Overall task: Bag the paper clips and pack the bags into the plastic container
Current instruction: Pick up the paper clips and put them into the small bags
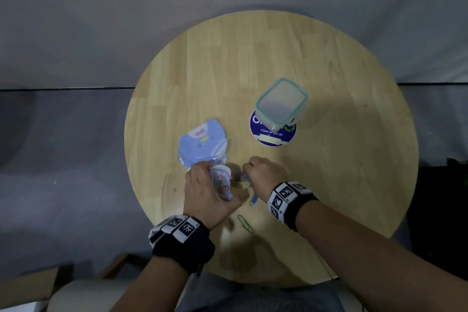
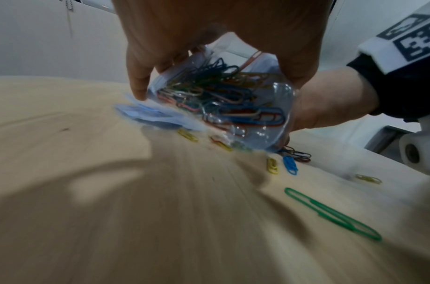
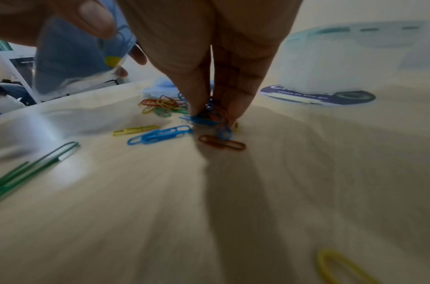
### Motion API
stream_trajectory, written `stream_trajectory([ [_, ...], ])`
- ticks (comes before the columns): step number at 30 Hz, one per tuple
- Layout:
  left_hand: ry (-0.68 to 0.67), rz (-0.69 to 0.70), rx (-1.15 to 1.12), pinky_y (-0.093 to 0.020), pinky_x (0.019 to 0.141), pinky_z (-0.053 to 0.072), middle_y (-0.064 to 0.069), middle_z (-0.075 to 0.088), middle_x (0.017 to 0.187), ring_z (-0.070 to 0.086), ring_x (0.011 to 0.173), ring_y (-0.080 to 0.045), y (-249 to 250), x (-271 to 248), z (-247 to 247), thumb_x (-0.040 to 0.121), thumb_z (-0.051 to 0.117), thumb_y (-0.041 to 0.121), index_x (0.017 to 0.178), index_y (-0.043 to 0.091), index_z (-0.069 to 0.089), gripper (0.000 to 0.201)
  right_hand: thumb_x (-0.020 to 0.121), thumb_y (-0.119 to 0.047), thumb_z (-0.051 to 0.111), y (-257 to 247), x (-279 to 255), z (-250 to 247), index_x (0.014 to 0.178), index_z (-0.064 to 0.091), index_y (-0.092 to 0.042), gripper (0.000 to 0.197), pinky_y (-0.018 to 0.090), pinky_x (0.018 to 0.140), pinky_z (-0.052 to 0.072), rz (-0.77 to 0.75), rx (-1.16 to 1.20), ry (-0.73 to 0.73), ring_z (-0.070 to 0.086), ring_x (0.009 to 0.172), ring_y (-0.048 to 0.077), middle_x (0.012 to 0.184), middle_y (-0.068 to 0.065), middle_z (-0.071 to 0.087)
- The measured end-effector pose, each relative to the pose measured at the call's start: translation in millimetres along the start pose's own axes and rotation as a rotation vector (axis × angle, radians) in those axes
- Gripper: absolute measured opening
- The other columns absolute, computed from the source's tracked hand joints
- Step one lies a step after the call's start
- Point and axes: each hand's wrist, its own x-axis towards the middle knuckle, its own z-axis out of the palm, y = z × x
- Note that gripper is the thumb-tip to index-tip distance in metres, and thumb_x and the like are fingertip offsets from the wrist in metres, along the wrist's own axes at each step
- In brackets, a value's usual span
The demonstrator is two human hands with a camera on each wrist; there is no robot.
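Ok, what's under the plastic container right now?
A round blue sticker lies partly under the plastic container; "Clean as you go" shows. The rest of its print is covered.

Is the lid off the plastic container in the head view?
No, the plastic container stands closed on the table, its teal-rimmed lid seated on top.

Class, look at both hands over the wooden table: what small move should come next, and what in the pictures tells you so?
Probably lift the right hand and drop its pinched paper clips into the clear bag. The left hand grips that bag, already partly filled, right beside it, while more loose clips lie on the table.
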Motion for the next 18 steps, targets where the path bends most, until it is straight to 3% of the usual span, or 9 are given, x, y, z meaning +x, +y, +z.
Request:
stream_trajectory([
  [3,0.022,0.070,0.002,-0.027,0.077,0.036,0.008,0.036,0.093,0.029,0.084,-0.003,3.6,2.3,6.2,0.043,0.083,0.049,0.105,0.019,0.038,0.082,0.067,0.005,0.064,7.7,-1.5,4.9,0.084,0.061,0.000,0.018,0.040,0.069,0.049,0.079,0.065,0.005,0.061,0.086,0.039,0.090,0.021,0.062],
  [7,-0.017,0.101,0.029,-0.024,0.081,0.035,-0.001,0.048,0.098,0.047,0.093,-0.018,8.5,4.9,15.6,0.047,0.071,0.064,0.110,0.009,0.044,0.088,0.083,-0.009,0.057,18.9,-4.8,1.7,0.094,0.061,-0.004,0.013,0.036,0.077,0.046,0.187,0.173,0.037,0.057,0.096,0.034,0.100,0.017,0.063],
  [10,-0.019,0.115,0.042,-0.028,0.079,0.039,-0.005,0.050,0.099,0.050,0.092,-0.025,14.6,7.3,20.7,0.047,0.067,0.066,0.109,0.005,0.045,0.090,0.083,-0.012,0.056,24.6,-14.3,-8.5,0.090,0.065,-0.008,0.012,0.036,0.077,0.049,0.324,0.387,0.068,0.061,0.090,0.033,0.095,0.014,0.068],
  [15,-0.031,0.130,0.102,-0.034,0.077,0.043,-0.005,0.050,0.096,0.051,0.089,-0.027,25.7,10.1,27.8,0.046,0.074,0.061,0.107,0.015,0.038,0.085,0.075,-0.012,0.071,23.5,-32.2,-42.7,0.076,0.069,-0.010,0.003,0.028,0.076,0.051,0.510,0.825,0.416,0.066,0.076,0.019,0.081,0.004,0.073],
  [18,-0.032,0.162,0.094,-0.036,0.074,0.043,-0.006,0.050,0.094,0.051,0.085,-0.030,36.1,10.8,33.8,0.048,0.070,0.058,0.106,0.010,0.042,0.080,0.074,-0.010,0.071,8.8,-34.6,-59.7,0.075,0.069,-0.011,0.003,0.022,0.072,0.049,0.480,0.876,0.457,0.064,0.070,0.012,0.075,0.001,0.071],
])
